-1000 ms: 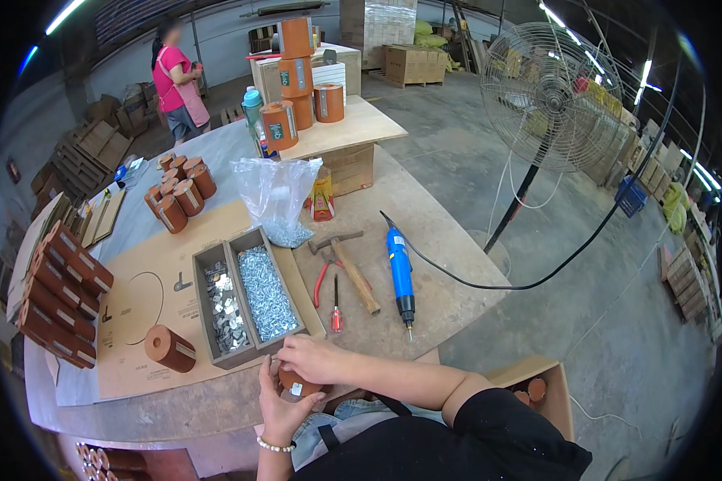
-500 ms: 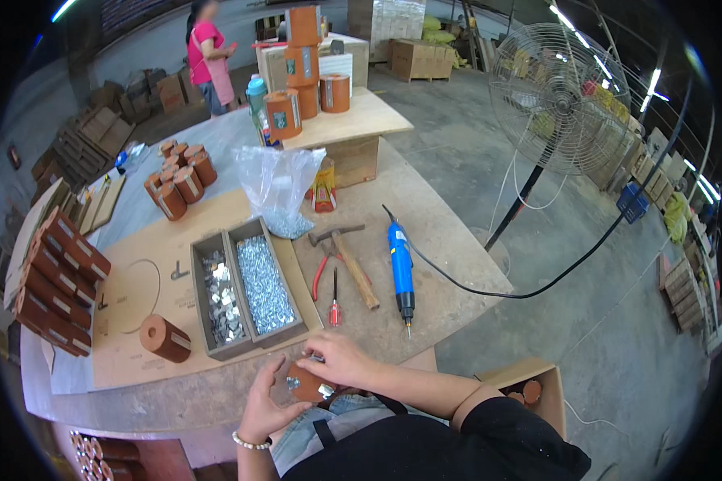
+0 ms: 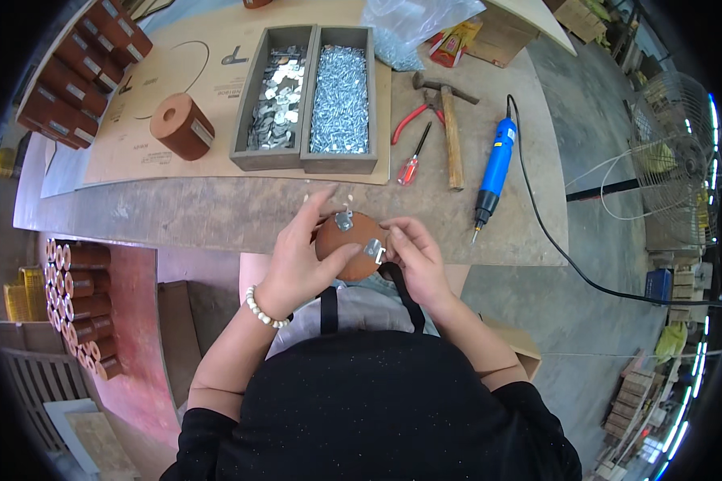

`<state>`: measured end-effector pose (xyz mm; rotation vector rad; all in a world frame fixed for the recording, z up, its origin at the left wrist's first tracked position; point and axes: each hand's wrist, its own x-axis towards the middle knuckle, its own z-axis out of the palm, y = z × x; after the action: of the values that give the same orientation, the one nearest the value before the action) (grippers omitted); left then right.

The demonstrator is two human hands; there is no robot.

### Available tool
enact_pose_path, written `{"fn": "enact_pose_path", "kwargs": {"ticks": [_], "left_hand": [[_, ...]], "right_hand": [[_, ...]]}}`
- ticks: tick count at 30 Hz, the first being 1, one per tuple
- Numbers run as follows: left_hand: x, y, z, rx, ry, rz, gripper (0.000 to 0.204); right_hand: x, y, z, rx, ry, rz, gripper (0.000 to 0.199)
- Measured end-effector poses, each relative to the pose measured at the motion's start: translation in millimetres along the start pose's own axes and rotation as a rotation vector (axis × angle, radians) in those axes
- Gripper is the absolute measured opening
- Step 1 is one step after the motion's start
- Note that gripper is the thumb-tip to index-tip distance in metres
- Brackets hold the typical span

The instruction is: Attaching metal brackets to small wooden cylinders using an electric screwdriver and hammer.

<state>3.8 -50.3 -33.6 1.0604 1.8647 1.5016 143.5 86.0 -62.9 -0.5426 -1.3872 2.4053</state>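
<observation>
A round reddish-brown piece [image 3: 349, 248] is resting between the hands at the near edge of the table [image 3: 217, 212], the left hand [image 3: 295, 268] clasping its rim with the thumb lying over the face, the right hand [image 3: 422, 263] pinching at its other side, near a metal clip [image 3: 374, 249]. The person is apparently positioning that clip; the next move is probably calling for a firm left-hand grip and careful right-hand alignment.
</observation>
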Motion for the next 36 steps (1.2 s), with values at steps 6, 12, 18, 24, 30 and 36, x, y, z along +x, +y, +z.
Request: {"fn": "enact_pose_path", "kwargs": {"ticks": [6, 12, 18, 24, 30, 36], "left_hand": [[-17.6, -15.1, 6.1, 0.046, 0.089, 0.072, 0.068], [-21.2, 6.3, 12.8, 0.207, 0.025, 0.216, 0.082], [-20.1, 4.6, 18.5, 0.301, 0.093, 0.256, 0.088], [-11.9, -1.7, 13.9, 0.202, 0.063, 0.311, 0.079], [7.7, -5.6, 9.8, 0.208, 0.041, 0.342, 0.077], [4.4, 4.6, 6.7, 0.269, -0.027, 0.250, 0.066]], "right_hand": [[-19.3, -12.3, 12.9, -0.387, 0.167, -0.053, 0.023], [-15.3, -18.4, 9.4, -0.237, 0.050, 0.123, 0.020], [-12.5, -14.8, 14.3, -0.697, -0.011, -0.203, 0.031], [-20.9, -18.6, 12.2, -1.097, -0.107, -0.439, 0.045], [-11.4, -16.1, 12.5, -0.977, -0.043, -0.474, 0.038], [-10.5, -7.0, 12.7, -0.716, 0.046, -0.359, 0.024]]}}
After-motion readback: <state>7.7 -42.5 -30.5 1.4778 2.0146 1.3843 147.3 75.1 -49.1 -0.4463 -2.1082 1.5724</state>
